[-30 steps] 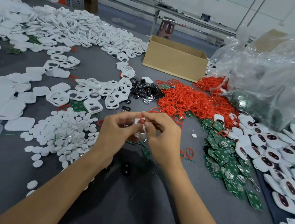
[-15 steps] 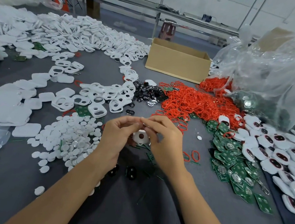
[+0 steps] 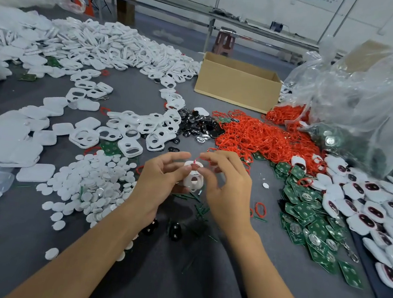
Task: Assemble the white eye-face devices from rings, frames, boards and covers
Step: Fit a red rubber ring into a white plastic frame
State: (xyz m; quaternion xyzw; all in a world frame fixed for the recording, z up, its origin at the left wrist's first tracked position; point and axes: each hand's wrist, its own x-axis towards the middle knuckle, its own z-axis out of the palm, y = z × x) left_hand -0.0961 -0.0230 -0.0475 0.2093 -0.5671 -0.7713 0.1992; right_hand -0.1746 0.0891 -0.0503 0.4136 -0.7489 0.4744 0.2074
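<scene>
Low in the middle of the frame, two black covers (image 3: 175,231) lie on the grey worktop (image 3: 175,281), between the forearms. Just above them, at the centre, the left hand (image 3: 160,176) pinches a white frame (image 3: 193,176) by its edge and holds it clear of the worktop. The right hand (image 3: 228,189) has thumb and forefinger closed on a thin red ring (image 3: 198,160) at the frame's upper end, apparently seating it there.

The frame looks like light, stiff moulded plastic, best held by its outer rim so the openings stay free. The ring looks soft and stretchy and likely to slip out of a loose pinch, so it probably needs working round bit by bit with the fingertips.

Left of centre is a heap of white discs (image 3: 93,181). Right of centre are green boards (image 3: 310,218), with finished devices (image 3: 367,207) beyond them at the right edge. Higher up lie loose white frames (image 3: 144,125) and the pile of red rings (image 3: 260,136). A cardboard box (image 3: 236,87) and a clear plastic bag (image 3: 367,99) stand at the upper right.
</scene>
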